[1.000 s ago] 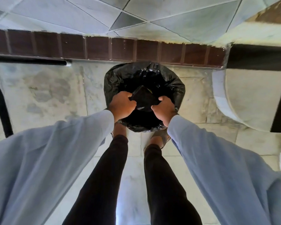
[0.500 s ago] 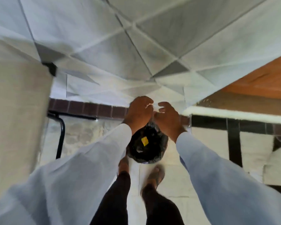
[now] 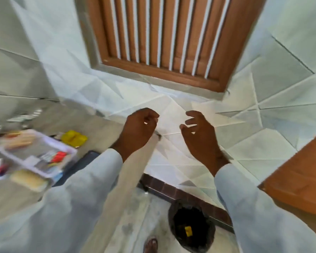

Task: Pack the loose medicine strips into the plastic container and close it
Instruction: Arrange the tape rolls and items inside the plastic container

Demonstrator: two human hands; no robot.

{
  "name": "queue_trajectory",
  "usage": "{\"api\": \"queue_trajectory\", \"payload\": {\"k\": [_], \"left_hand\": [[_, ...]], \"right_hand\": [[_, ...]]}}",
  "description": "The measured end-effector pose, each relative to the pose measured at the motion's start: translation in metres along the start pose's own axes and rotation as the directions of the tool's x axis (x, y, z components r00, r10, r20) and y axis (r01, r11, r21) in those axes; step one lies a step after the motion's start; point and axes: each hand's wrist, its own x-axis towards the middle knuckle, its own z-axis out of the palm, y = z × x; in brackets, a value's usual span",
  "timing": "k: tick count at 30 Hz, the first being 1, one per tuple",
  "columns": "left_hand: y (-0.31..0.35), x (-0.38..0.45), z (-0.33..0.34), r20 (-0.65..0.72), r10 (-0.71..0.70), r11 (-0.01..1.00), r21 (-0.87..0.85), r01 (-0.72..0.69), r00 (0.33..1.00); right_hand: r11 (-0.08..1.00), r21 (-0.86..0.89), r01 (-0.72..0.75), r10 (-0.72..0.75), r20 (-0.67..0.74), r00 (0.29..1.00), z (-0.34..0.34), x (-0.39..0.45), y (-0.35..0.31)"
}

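Both hands have come up and away from the black-lined bin, which a second ago sat right under them and now lies low beside the person's foot, with a yellow scrap inside. Left hand hangs in the air with fingers curled into a loose fist; nothing visible in it. Right hand is raised just beside it, fingers spread and relaxed, empty. View has swung toward the worktop to the left of the bin. Plastic container stands there, well left of the left hand, lid off, compartments holding blurred packets, red and white among them. Yellow item lies just beyond the container's far corner; a pale yellow block at its near edge. Risk, as a judgement: reaching while the head turns could knock the container or sweep strips off the worktop edge toward the bin. Motion blur smears everything on the worktop; which items are medicine strips cannot be told. Container's left part is cut off by the frame; no lid identifiable.
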Motion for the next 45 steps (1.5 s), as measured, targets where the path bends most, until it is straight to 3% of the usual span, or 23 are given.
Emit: {"api": "queue_trajectory", "payload": {"k": [7,15,18,23,30,35,39,42,45], "left_hand": [[-0.002,-0.063,-0.155,-0.082,-0.020,0.998,0.064,0.025,0.996],[-0.078,-0.098,-0.375,-0.241,-0.045,0.984,0.155,0.084,0.970],[-0.126,-0.122,-0.449,-0.236,-0.111,0.968,0.192,0.159,0.965],[-0.191,-0.144,-0.545,-0.345,-0.218,0.921,0.237,0.310,0.913],[-0.276,-0.129,-0.544,-0.264,-0.353,0.885,0.215,0.412,0.897],[-0.347,-0.130,-0.497,0.029,-0.454,0.857,0.288,0.428,0.890],[-0.390,-0.132,-0.468,0.218,-0.428,0.831,0.477,0.287,0.877],[-0.413,-0.117,-0.462,0.283,-0.390,0.759,0.637,0.132,0.876],[-0.428,-0.104,-0.458,0.407,-0.283,0.674,0.729,-0.121,0.868]], "right_hand": [[0.989,0.047,0.142,-0.148,0.152,0.977,0.062,-0.056,-0.132],[0.971,0.125,0.202,-0.219,0.137,0.966,0.194,-0.089,-0.254],[0.967,0.162,0.196,-0.217,0.130,0.967,0.263,-0.106,-0.277],[0.982,0.157,0.101,-0.135,0.220,0.966,0.371,-0.130,-0.291],[0.995,0.016,0.095,-0.095,0.333,0.938,0.460,-0.127,-0.269],[0.961,-0.256,0.104,0.051,0.535,0.844,0.514,-0.138,-0.217],[0.861,-0.498,0.106,0.285,0.643,0.711,0.550,-0.146,-0.191],[0.783,-0.599,0.169,0.337,0.636,0.694,0.569,-0.147,-0.181],[0.700,-0.687,0.195,0.402,0.605,0.688,0.583,-0.147,-0.176]]}}
